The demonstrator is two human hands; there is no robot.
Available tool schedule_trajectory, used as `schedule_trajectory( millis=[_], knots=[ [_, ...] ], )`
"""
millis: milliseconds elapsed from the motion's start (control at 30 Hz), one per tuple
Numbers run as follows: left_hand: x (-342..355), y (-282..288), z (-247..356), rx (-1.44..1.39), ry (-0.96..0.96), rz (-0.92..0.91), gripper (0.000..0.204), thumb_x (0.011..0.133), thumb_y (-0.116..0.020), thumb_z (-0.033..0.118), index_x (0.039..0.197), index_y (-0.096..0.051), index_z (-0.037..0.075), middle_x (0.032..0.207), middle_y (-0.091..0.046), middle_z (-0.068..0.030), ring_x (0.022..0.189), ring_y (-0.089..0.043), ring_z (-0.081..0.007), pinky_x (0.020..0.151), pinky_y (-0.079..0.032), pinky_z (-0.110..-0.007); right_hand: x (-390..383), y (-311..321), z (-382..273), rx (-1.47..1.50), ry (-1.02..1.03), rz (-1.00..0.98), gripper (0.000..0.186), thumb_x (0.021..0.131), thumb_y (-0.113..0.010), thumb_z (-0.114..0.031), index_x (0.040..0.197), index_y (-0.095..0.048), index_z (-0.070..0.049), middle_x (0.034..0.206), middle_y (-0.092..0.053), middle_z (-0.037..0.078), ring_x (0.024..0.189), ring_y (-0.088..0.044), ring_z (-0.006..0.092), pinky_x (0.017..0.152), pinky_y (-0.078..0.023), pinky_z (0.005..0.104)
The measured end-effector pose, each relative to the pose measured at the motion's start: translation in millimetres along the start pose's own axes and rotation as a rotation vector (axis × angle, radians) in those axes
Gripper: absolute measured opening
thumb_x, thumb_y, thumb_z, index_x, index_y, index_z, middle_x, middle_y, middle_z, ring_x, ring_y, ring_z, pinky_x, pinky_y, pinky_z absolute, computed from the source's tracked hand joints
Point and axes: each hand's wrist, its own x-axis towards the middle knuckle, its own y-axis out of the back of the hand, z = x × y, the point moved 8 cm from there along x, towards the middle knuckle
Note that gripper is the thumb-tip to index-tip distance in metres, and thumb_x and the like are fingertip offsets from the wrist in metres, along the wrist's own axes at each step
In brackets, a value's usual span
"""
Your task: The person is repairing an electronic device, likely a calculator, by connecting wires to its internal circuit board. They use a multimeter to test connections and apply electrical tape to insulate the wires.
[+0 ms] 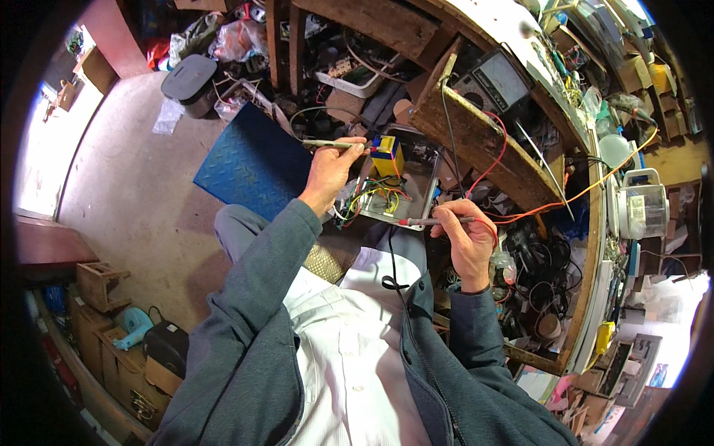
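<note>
My left hand is closed around a slim greyish test probe, whose tip end is beside the top of a yellow and dark box-shaped component. My right hand pinches a red-tipped test probe with a red lead looping from its back end. This tip points left, by the near edge of a metal case over my lap. Inside the case, the yellow component stands among yellow, red and green wires. Contact at either probe tip is too small to make out.
A meter with a dial face sits in an open wooden drawer ahead on the right. The blue textured sheet lies left of the case. Tangled black cables fill the right side. A dark bin stands on the floor.
</note>
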Motion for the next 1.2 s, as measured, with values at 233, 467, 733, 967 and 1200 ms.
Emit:
schedule_trajectory(
  millis=[233, 467, 733, 967, 1200],
  knots=[
    [-0.7, -0.3, -3.3, -0.042, 0.014, -0.001, 0.026, 0.102, -0.063, 0.016, 0.122, -0.068, 0.0, 0.107, -0.074, -0.0094, 0.09, -0.061, -0.0092, 0.08, -0.045, -0.022, 0.7, 3.2, 3.1, -0.006, -0.017, 0.01, 0.008, 0.096, -0.069, -0.005, 0.097, -0.068, 0.002, 0.084, -0.067, 0.005, 0.069, -0.064, 0.0096, 0.064, -0.051, 0.0228],
    [-3.3, -0.9, -4.8, -0.072, 0.147, -0.011, 0.029, 0.104, -0.059, 0.02, 0.127, -0.065, 0.004, 0.109, -0.074, -0.0081, 0.045, -0.029, 0.002, 0.039, -0.02, -0.018, 0.0, 5.6, 4.5, -0.054, 0.032, 0.088, 0.007, 0.096, -0.069, -0.004, 0.097, -0.067, 0.002, 0.085, -0.067, 0.003, 0.069, -0.063, 0.0081, 0.064, -0.052, 0.0218],
    [-5.5, -0.6, -1.1, -0.03, 0.159, -0.001, 0.03, 0.104, -0.059, 0.022, 0.128, -0.064, 0.004, 0.109, -0.074, -0.0075, 0.042, -0.03, 0.0021, 0.037, -0.02, -0.018, 4.1, -13.3, -2.4, -0.25, 0.202, 0.098, 0.012, 0.092, -0.074, -0.004, 0.087, -0.065, 0.001, 0.076, -0.064, 0.004, 0.062, -0.06, 0.0082, 0.057, -0.049, 0.0227],
    [-5.4, -0.1, -3.2, -0.029, 0.18, -0.03, 0.03, 0.105, -0.059, 0.023, 0.129, -0.063, 0.004, 0.108, -0.074, -0.0069, 0.042, -0.03, 0.0025, 0.036, -0.02, -0.018, 4.7, -23.2, -7.0, -0.479, 0.316, 0.088, 0.017, 0.088, -0.079, -0.008, 0.084, -0.063, 0.0, 0.076, -0.063, 0.008, 0.061, -0.06, 0.0164, 0.056, -0.048, 0.0282],
    [-10.4, -1.1, 3.9, -0.058, 0.156, -0.016, 0.025, 0.104, -0.06, 0.021, 0.122, -0.069, 0.007, 0.101, -0.073, -0.0003, 0.049, -0.029, -0.0004, 0.043, -0.021, -0.02, 5.5, -25.4, -2.6, -0.512, 0.311, 0.082, 0.018, 0.088, -0.078, -0.008, 0.085, -0.063, 0.0, 0.075, -0.062, 0.009, 0.06, -0.059, 0.017, 0.056, -0.048, 0.0285]
  ],
)
